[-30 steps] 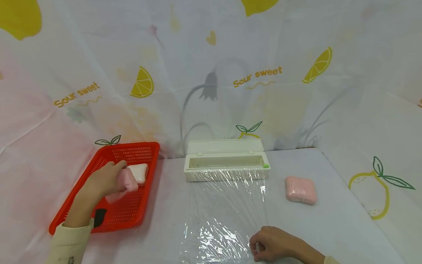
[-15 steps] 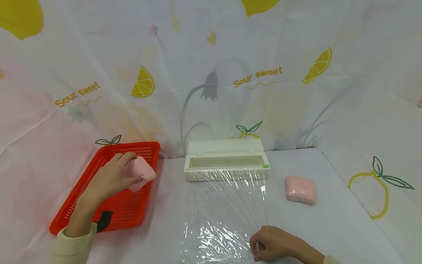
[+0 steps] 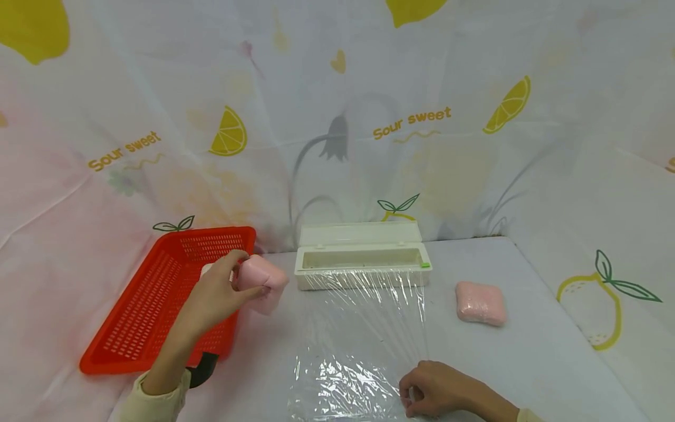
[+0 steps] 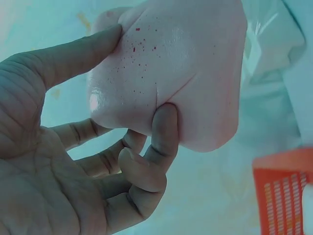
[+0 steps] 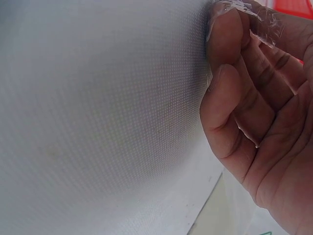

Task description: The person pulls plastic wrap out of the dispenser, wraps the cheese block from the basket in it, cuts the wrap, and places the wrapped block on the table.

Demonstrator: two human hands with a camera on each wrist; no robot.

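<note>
In the head view my left hand (image 3: 213, 299) holds a soft, pillow-shaped pink block (image 3: 262, 280) in the air just past the red basket's right side. The left wrist view shows thumb and fingers pinching this pink block (image 4: 195, 63), denting it; red specks dot its surface. Clear cling film (image 3: 358, 334) stretches from a white film dispenser (image 3: 364, 278) toward the near edge. My right hand (image 3: 440, 387) pinches the film's near right corner, low over the table. Crumpled film (image 5: 268, 27) shows at the fingertips in the right wrist view.
The red plastic basket (image 3: 89, 360) stands at the left; a white block (image 3: 206, 268) inside is mostly hidden by my left hand. Another pink block (image 3: 481, 303), shiny as if wrapped, lies to the right of the film. A printed cloth wall (image 3: 327, 176) rises behind the table.
My left hand has lifted the pink block out of the red basket and carried it rightward past the rim. The right hand and the film have stayed in place.
</note>
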